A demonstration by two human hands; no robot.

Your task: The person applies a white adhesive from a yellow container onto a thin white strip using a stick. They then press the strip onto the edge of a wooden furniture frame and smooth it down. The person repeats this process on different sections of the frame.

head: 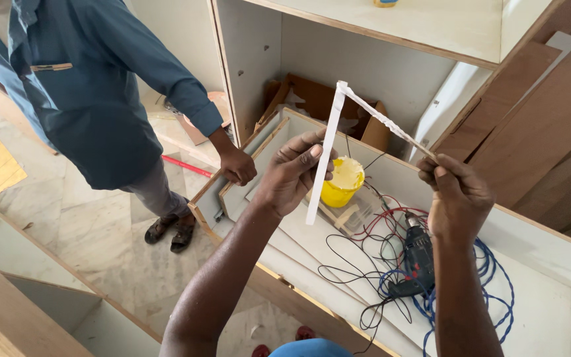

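My left hand (292, 173) and right hand (456, 192) each pinch one end of a white edge strip (326, 155), its fold held up above the yellow glue tub (342, 182) and drill (418, 259) in the cabinet.

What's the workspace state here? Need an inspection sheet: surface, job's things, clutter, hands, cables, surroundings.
Surface: white cabinet panel lying flat, partly covered by tools and wires.
Job's things: white strip, bent at the top into two legs, held up over the panel.
Clutter: yellow tub with pale paste inside; dark drill lying on the panel.
Hands: left hand pinches the strip's long leg; right hand pinches the end of the other leg.
Cables: blue cable, red wire and black wire lie tangled around the drill.
Surroundings: co-worker in a blue shirt grips the panel's edge; open cabinet behind; marble floor.
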